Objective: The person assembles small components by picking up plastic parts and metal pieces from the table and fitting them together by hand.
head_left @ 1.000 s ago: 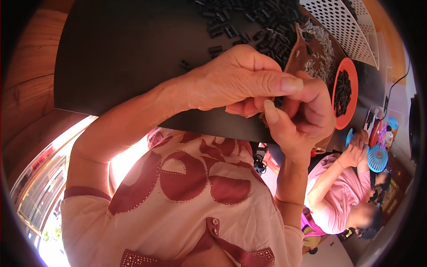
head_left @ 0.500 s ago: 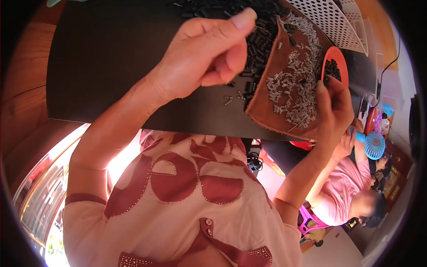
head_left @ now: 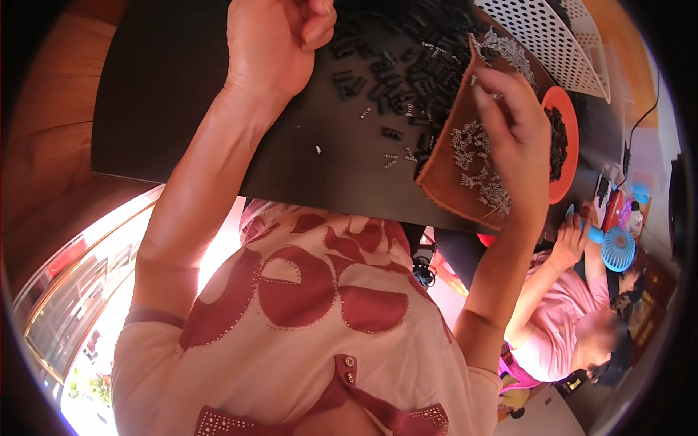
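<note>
So the person's bare right hand (head_left: 518, 120) is now hovering over the bunch of small silvery metal coil springs (head_left: 469, 145). It's curling loosely, thumb and index tips coming close together. One spring is showing right by those tips, but I honestly can't tell if it's being pinched or just lying behind them. Half a second ago that hand was over the edge of the oval orange bowl (head_left: 572, 145), and a second ago both hands were meeting in front of the body.

The springs are sitting on a brown cloth (head_left: 443, 174) with a frayed edge, and a few strays are lying on the dark, smooth tabletop (head_left: 327, 171). The bowl is standing just beyond the hand, holding small black pieces (head_left: 558, 145).

The bare left hand (head_left: 269, 43) is now reaching farther out, up at the top edge of view, beside a heap of short black plastic parts (head_left: 396, 83). Its visible fingers are bending inward, with the rest getting cut off, so no telling what it's holding.

My read: the hands are splitting up between the two supplies, springs on the right and black parts on the left.
</note>
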`<state>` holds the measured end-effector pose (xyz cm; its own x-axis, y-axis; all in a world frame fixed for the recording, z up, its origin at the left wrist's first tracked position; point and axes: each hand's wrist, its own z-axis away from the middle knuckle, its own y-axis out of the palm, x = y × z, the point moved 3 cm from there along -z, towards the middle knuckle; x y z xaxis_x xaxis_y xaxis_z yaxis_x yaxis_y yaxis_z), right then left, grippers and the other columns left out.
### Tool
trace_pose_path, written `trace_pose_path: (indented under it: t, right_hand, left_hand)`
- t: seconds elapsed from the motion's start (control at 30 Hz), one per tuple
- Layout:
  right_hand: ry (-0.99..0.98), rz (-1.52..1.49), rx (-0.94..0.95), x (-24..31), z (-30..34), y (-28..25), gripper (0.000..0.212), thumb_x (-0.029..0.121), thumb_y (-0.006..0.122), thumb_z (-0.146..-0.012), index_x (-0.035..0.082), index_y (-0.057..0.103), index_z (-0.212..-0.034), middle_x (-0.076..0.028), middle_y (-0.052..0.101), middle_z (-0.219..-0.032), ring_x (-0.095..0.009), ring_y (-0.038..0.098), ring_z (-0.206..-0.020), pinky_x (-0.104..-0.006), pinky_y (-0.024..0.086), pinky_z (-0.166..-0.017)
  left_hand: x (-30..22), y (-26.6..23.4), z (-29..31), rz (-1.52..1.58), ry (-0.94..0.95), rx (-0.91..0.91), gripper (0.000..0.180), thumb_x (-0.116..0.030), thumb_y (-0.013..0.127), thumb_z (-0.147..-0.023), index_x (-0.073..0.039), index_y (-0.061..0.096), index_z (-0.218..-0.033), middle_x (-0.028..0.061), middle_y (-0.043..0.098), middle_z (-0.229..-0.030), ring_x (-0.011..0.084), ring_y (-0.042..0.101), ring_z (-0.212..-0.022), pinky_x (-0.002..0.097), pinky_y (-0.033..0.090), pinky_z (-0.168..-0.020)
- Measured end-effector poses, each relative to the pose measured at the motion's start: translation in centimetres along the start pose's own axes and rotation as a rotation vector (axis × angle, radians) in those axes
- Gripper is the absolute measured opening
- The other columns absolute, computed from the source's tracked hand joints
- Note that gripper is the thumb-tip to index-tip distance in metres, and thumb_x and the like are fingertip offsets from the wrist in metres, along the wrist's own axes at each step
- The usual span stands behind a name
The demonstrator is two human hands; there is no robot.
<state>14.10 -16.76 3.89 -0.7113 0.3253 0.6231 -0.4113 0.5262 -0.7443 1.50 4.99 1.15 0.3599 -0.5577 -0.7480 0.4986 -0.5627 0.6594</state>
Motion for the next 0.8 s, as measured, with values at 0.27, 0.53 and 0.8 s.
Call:
trace_pose_path:
  t: [0.27,0.53,0.8]
  right_hand:
    - [-0.251,0.149,0.132,2.8,-4.6,5.1,0.014,0.009,0.062,-0.084,0.005,0.061,-0.097,-0.010,0.056,-0.090,-0.032,0.060,-0.079,-0.0397,0.049,-0.068]
    - [-0.280,0.363,0.228,2.4,-5.9,5.8,0.012,0.010,0.062,-0.083,0.004,0.060,-0.094,-0.011,0.057,-0.090,-0.034,0.060,-0.082,-0.0440,0.049,-0.069]
    - [-0.259,0.389,0.281,2.4,-6.1,6.4,0.010,0.013,0.060,-0.085,0.003,0.057,-0.085,-0.011,0.056,-0.089,-0.035,0.061,-0.083,-0.0460,0.049,-0.068]
  left_hand:
    - [-0.2,-1.5,-1.0,0.097,0.036,-0.050,0.041,-0.042,0.040,-0.100,-0.011,0.048,-0.075,0.0046,0.048,-0.062,0.0129,0.038,-0.044,0.0248,0.026,-0.042]
    - [1.1,-0.5,-0.9,0.118,-0.026,-0.073,0.042,-0.041,0.041,-0.100,-0.009,0.048,-0.075,0.0058,0.049,-0.063,0.0131,0.037,-0.043,0.0256,0.026,-0.041]
    - [1.4,0.2,-0.8,0.118,-0.058,-0.057,0.042,-0.040,0.042,-0.100,-0.008,0.049,-0.074,0.0061,0.049,-0.062,0.0128,0.037,-0.044,0.0253,0.026,-0.041]
